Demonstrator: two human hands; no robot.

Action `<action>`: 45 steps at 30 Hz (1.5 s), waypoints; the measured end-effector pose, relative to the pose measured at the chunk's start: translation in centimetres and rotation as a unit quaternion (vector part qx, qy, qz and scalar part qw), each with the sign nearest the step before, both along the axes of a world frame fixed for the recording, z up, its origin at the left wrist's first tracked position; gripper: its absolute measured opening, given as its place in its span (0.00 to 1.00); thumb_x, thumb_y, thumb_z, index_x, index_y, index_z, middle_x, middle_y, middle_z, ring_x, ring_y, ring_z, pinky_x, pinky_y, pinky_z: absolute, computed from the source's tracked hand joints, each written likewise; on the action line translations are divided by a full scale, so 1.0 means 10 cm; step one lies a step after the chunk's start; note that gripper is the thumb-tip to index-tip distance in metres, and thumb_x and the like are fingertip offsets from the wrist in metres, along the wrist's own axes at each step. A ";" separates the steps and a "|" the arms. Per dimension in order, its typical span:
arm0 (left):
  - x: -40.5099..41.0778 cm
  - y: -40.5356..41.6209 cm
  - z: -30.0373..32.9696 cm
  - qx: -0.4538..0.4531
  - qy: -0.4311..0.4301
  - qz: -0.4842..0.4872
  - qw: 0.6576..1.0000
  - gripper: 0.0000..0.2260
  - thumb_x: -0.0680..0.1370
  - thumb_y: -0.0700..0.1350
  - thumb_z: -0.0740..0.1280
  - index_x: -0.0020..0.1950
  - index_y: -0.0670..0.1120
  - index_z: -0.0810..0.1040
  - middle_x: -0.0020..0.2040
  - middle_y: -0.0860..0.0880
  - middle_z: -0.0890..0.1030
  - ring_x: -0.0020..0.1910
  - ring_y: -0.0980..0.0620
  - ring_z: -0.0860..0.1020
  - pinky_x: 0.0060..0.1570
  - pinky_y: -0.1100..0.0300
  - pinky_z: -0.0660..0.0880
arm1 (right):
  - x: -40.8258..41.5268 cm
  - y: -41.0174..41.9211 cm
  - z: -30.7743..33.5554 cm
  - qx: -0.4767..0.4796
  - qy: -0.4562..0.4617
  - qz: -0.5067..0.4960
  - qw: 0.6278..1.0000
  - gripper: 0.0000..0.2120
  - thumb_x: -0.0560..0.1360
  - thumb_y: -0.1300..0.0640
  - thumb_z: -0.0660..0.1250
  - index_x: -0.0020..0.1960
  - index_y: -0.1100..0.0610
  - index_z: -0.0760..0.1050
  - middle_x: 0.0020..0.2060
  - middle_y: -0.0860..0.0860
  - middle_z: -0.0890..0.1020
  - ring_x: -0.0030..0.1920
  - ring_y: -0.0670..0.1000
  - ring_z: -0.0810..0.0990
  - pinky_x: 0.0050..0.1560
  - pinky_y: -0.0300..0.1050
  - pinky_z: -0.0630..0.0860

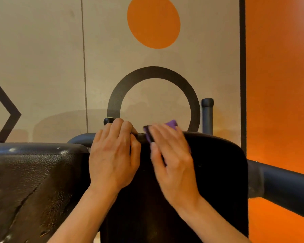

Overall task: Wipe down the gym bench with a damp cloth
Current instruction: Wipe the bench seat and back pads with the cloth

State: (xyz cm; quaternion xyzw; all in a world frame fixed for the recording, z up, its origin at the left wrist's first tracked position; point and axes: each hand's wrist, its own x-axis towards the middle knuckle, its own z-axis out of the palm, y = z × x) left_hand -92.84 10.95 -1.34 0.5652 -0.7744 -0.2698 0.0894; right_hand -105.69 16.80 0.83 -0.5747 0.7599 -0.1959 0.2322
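A black padded bench back (216, 165) stands upright in front of me, its top edge near the wall. My right hand (172, 160) presses a purple cloth (171, 124) flat against the pad's top edge; the cloth shows only above and beside my blurred fingers. My left hand (114, 155) is closed over a dark metal handle bar (108, 121) just left of the pad. A second black pad (30, 181) with cracked, worn upholstery fills the lower left.
A thick dark frame tube (279, 183) runs off to the right, and an upright post (207, 113) rises behind the pad. The wall behind is beige with an orange dot and a black ring; an orange panel (279, 85) covers the right side.
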 end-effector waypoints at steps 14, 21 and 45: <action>0.12 -0.02 0.11 0.013 0.087 0.027 0.996 0.08 0.78 0.46 0.55 0.52 0.46 0.71 0.49 0.49 0.72 0.45 0.51 0.70 0.48 0.54 0.71 | -0.02 -0.04 0.08 0.028 0.032 0.145 0.988 0.20 0.82 0.52 0.55 0.72 0.53 0.67 0.70 0.47 0.71 0.73 0.43 0.64 0.75 0.46 0.60; 0.96 0.02 0.36 -0.025 -0.054 -0.025 0.998 0.15 0.79 0.46 0.58 0.64 0.46 0.72 0.60 0.46 0.74 0.60 0.46 0.72 0.63 0.55 0.62 | 0.31 -0.09 0.06 -0.002 0.014 0.000 1.000 0.15 0.82 0.54 0.56 0.64 0.55 0.75 0.59 0.47 0.78 0.63 0.42 0.72 0.72 0.48 0.64; 1.30 0.07 0.18 -0.071 -0.092 -0.042 0.992 0.15 0.79 0.49 0.59 0.61 0.43 0.73 0.57 0.44 0.76 0.61 0.47 0.72 0.74 0.51 0.55 | 0.70 -0.31 0.06 0.046 0.112 0.033 0.992 0.13 0.82 0.53 0.55 0.48 0.53 0.77 0.44 0.46 0.79 0.49 0.46 0.75 0.63 0.44 0.67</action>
